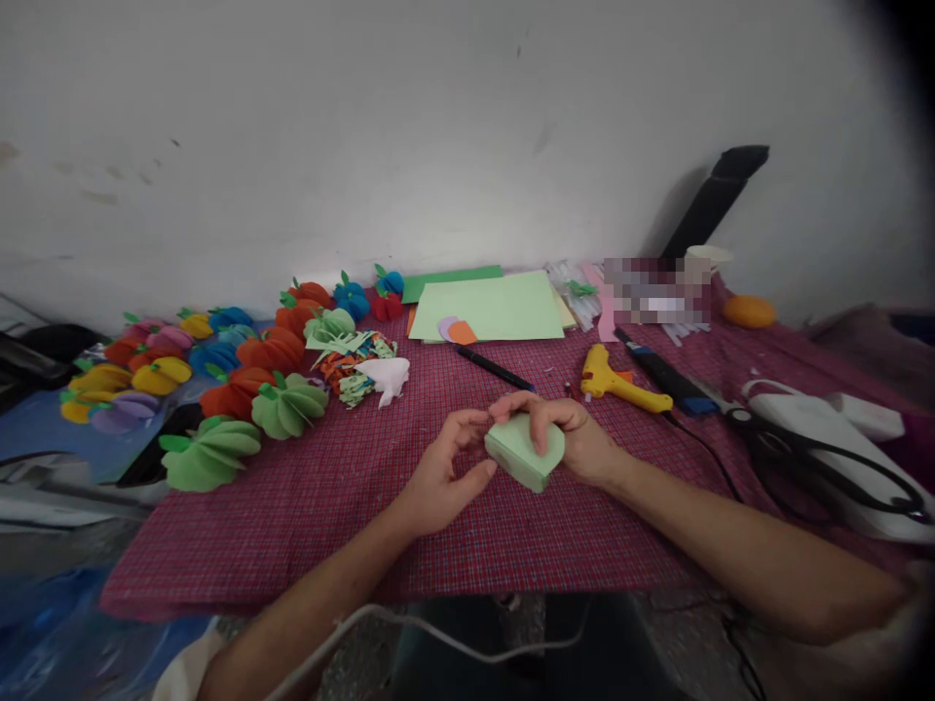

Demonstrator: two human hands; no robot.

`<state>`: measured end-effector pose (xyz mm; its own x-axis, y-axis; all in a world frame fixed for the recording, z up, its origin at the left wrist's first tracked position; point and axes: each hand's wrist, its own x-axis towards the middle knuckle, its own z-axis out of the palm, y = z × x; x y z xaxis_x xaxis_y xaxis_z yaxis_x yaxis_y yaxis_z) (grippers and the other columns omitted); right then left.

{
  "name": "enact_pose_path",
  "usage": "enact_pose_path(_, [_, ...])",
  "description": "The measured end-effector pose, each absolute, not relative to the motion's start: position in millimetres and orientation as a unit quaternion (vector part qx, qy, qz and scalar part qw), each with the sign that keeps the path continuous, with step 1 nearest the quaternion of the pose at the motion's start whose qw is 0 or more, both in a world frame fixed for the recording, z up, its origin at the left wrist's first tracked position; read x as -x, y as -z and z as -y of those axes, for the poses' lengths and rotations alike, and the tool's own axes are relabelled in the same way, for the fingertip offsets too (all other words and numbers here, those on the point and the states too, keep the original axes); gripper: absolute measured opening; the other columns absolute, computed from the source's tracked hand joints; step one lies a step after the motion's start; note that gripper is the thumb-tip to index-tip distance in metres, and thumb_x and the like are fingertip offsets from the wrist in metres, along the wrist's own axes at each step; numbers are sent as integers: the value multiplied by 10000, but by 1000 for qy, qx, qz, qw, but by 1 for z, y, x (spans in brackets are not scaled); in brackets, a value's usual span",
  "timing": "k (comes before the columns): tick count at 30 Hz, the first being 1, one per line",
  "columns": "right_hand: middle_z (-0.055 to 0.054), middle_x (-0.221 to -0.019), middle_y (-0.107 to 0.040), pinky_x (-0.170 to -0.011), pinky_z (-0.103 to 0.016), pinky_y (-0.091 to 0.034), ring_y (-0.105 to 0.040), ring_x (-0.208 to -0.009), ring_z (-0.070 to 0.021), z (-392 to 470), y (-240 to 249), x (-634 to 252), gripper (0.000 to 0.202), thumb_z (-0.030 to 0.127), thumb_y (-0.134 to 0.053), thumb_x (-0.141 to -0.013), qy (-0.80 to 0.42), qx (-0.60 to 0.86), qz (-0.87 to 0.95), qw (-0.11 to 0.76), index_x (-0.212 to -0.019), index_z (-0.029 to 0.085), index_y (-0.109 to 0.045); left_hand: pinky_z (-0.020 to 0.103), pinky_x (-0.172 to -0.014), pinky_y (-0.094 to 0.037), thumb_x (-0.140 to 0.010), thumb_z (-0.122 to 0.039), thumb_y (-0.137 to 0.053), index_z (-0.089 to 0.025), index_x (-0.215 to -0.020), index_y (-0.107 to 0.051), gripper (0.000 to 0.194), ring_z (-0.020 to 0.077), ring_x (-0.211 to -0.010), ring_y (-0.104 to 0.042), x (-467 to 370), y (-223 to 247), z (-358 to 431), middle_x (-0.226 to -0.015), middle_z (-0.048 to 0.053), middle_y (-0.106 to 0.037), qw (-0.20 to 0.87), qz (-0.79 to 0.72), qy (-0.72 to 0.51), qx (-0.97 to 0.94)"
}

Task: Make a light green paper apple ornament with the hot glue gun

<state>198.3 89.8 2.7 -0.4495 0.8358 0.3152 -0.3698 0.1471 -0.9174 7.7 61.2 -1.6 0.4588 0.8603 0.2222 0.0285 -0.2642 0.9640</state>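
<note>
A stack of light green paper pieces (517,454), rounded at one side with a straight edge facing me, is held over the table's front middle. My right hand (566,438) grips it, thumb on top and the other fingers behind or beneath. Beside its left end is my left hand (453,472), fingers curved and apart, the thumb tip close to the paper's edge. Whether that thumb touches the stack I cannot tell. Just beyond the hands lies a black pen (495,368).
Paper pumpkins (211,453) crowd the left side beside paper scraps (357,368). Sheets of green paper (489,307) lie at the back. To the right are a yellow glue gun (624,382), a cutter knife (668,375), large black scissors (825,453) and a white power strip (869,497).
</note>
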Motion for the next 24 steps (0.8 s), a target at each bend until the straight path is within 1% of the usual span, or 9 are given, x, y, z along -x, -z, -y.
enact_pose_path(3, [-9, -1021, -624, -771, -331, -482, -571, -929, -174, -90, -3, -199, 241, 301, -736, -673, -619, 216, 583, 479, -490, 215, -605, 293, -756, -428, -832, -230, -538, -208, -1107, -419, 300, 147, -844, -557, -8, 4, -63, -910, 36, -589, 551, -325, -414, -648])
enact_pose_path(5, [-7, -1045, -621, -786, -334, -478, -572, -934, -172, -91, -4, -199, 199, 285, -742, -661, -608, 233, 589, 478, -518, 220, -620, 286, -742, -421, -830, -248, -552, -199, -1090, -437, 289, 140, -815, -552, -7, 6, -64, -879, 32, -586, 541, -337, -424, -644])
enact_pose_path(8, [-10, -1099, -610, -805, -326, -465, -566, -977, -172, -92, -4, -199, 78, 231, -737, -655, -596, 256, 587, 484, -651, 242, -660, 274, -730, -420, -827, -254, -561, -200, -1076, -453, 277, 133, -806, -540, -4, 6, -65, -865, 26, -573, 520, -351, -436, -646])
enact_pose_path(10, [-14, -1122, -603, -780, -310, -467, -569, -981, -170, -94, -4, -198, 124, 209, -736, -644, -595, 268, 575, 492, -736, 254, -665, 261, -714, -419, -826, -249, -564, -207, -1072, -457, 272, 125, -795, -531, -3, 5, -64, -853, 15, -561, 512, -356, -444, -643])
enact_pose_path(12, [-14, -1127, -600, -750, -294, -472, -581, -949, -162, -96, -4, -198, 164, 193, -734, -634, -596, 276, 567, 497, -767, 257, -663, 250, -696, -417, -823, -245, -566, -211, -1073, -457, 275, 118, -780, -525, -3, 4, -63, -841, 7, -551, 510, -358, -451, -639])
enact_pose_path(15, [-15, -1122, -598, -741, -291, -475, -586, -936, -160, -97, -4, -199, 127, 182, -725, -637, -589, 284, 574, 492, -726, 244, -659, 242, -671, -414, -816, -257, -574, -207, -1070, -457, 283, 112, -747, -518, -3, 3, -63, -806, -4, -543, 514, -355, -459, -631])
enact_pose_path(20, [-19, -1128, -591, -809, -329, -471, -568, -999, -173, -97, -3, -199, 64, 198, -705, -673, -565, 288, 601, 486, -677, 234, -652, 236, -649, -405, -816, -268, -575, -206, -1057, -461, 274, 104, -708, -500, -3, 2, -65, -774, -14, -533, 523, -350, -469, -620])
enact_pose_path(24, [-19, -1111, -594, -837, -351, -473, -570, -1003, -181, -98, -2, -200, 58, 212, -710, -668, -554, 290, 613, 483, -667, 238, -658, 229, -625, -398, -809, -281, -584, -208, -1049, -469, 276, 103, -688, -492, -3, 2, -66, -760, -18, -528, 529, -352, -471, -612])
